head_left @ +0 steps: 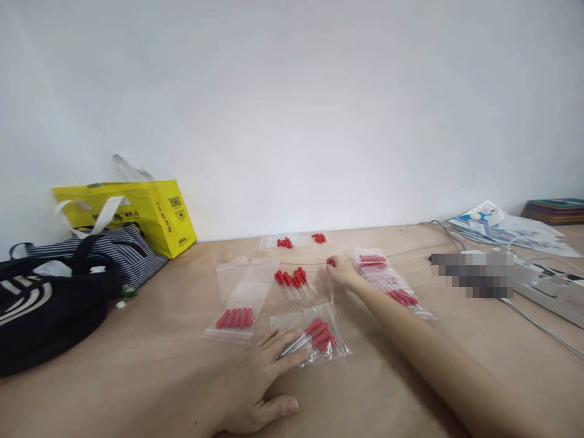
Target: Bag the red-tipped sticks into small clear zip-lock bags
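Observation:
My left hand [267, 368] lies with fingers spread over the near clear bag [285, 325], its fingertips on the thin metal shafts inside. Several red-handled thin metal tools [320, 334] are in that bag. Farther forward, my right hand [343, 274] is closed in a pinch on a red-handled metal tool [330, 261], of which only part shows. Just left of it, a loose fan of red-handled tools [296, 287] rests on the table, handles pointing away from me. The exact kind of tool is too small to make out.
Left of the fan is another bag of red-handled tools [235, 317]; more filled bags lie at the right [387, 280] and the back [301, 240]. A yellow bag [168, 213] and black bag [50, 310] stand left. Papers [511, 228], a power strip [552, 289] and cables are right.

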`<state>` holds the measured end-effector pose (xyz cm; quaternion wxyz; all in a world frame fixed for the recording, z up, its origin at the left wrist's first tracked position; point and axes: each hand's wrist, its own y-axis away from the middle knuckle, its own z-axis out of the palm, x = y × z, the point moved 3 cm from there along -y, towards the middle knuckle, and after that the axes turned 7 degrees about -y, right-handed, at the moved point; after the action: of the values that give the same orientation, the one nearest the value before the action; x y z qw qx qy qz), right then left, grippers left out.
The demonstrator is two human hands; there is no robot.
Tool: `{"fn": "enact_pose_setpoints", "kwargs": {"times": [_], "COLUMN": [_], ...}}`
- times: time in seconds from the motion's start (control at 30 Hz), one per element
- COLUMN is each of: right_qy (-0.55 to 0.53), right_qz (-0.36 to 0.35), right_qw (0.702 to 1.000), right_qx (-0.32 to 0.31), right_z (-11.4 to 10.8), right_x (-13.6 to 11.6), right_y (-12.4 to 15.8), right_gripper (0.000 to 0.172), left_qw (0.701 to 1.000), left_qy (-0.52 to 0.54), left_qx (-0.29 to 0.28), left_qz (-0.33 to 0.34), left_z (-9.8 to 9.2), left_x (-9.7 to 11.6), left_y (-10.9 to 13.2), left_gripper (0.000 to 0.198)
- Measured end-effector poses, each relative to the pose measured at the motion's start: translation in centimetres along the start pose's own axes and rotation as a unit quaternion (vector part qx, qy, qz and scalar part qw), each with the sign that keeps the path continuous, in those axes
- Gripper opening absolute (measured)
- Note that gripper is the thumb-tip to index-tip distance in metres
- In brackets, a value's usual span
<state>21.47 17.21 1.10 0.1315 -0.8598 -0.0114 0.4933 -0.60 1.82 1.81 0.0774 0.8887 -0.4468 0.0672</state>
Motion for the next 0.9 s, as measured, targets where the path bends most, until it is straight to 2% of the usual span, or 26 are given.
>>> {"fn": "enact_pose_setpoints", "kwargs": {"times": [0.1,0.17,0.3,0.43,0.6,0.73,0.9], "right_qy": [-0.060,-0.127,-0.303,-0.341,-0.376,-0.407,-0.431], "right_qz": [-0.014,-0.025,-0.021,0.020,0.030,0.042,0.041], "right_qw": [0.997,0.989,0.948,0.931,0.915,0.901,0.890], "right_qx": [0.049,0.074,0.096,0.125,0.142,0.144,0.140], "right_z": [-2.8,-4.4,-5.6,-5.0,-3.9,-3.2,-1.8], "right_x": [0.4,0.7,1.7,2.7,2.8,2.5,1.9], "right_y": [1.5,3.2,7.3,9.4,9.8,10.1,10.5], "right_gripper": [0.027,0.028,0.034,0.041,0.040,0.041,0.039], "left_qw": [1.000,1.000,1.000,1.000,0.999,1.000,0.999], "left_qy": [0.003,0.009,0.012,0.004,0.004,-0.006,-0.007], "left_qx": [0.008,0.013,0.011,0.007,0.041,0.012,0.009], "left_qz": [0.008,0.015,0.018,0.008,-0.008,-0.018,-0.044], "left_z": [-0.1,-0.1,0.0,0.0,-0.2,0.1,0.1], "left_x": [0.2,0.3,0.4,0.6,0.8,0.7,0.6], "left_y": [0.0,0.0,-0.1,-0.2,-0.1,0.1,0.0], "left_gripper": [0.058,0.056,0.059,0.058,0.057,0.058,0.059]}}
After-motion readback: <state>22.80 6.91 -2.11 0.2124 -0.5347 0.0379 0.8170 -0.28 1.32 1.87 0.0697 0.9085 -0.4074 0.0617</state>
